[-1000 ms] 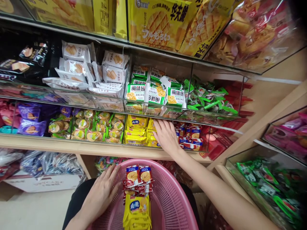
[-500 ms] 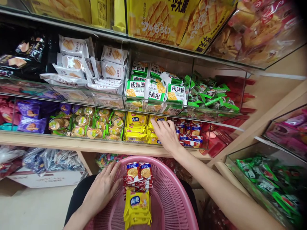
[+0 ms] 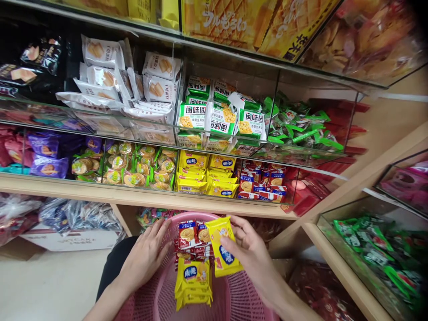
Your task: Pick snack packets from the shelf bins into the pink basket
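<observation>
My right hand pinches a yellow snack packet over the pink plastic basket on my lap. My left hand lies flat with fingers spread on the basket's left rim. Inside the basket stands a stack of yellow packets and behind it a stack of red packets. On the shelf ahead, a compartment holds more yellow packets, with red packets to its right.
Clear-fronted shelf bins hold green-and-white packets, white packets, green-wrapped round biscuits and purple packets. A wooden shelf edge runs across. A side bin with green snacks stands at right. A white carton sits below.
My right hand has left the yellow-packet compartment on the shelf and come down over the basket with one yellow packet in it. My left hand stayed on the rim.
</observation>
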Demonstrator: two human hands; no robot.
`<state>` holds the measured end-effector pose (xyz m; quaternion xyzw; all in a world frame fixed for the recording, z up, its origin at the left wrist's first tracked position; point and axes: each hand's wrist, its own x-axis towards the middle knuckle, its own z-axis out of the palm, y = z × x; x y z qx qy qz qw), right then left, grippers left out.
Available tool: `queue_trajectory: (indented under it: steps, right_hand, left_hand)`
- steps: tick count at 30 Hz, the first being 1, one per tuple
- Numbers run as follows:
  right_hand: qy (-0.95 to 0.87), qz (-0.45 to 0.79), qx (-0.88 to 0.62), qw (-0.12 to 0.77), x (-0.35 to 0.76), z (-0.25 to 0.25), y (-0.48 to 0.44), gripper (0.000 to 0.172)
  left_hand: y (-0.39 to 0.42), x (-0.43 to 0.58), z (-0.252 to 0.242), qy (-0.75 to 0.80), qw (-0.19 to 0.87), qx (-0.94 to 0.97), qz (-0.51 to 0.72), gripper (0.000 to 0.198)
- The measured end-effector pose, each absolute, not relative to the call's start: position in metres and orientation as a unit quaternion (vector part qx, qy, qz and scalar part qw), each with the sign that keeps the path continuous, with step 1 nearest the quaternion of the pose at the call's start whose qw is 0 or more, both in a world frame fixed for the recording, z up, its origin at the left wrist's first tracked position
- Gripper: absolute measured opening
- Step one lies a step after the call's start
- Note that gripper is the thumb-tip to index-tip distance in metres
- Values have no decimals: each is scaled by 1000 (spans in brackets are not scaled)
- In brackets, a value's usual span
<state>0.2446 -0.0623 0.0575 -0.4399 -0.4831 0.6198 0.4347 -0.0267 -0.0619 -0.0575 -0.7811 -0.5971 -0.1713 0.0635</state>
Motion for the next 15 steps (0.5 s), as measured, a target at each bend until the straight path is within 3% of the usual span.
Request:
queue_trajectory:
  steps: [8, 15]
  right_hand:
    - [-254, 764, -433, 405, 245, -2, -96, 58]
    - [-255, 791, -398, 389, 242, -15, -113, 66]
  left_hand:
    - [-62, -26, -56, -597, 70, -784, -156, 53]
    - [-63, -26, -54, -597, 60, -784, -161, 53]
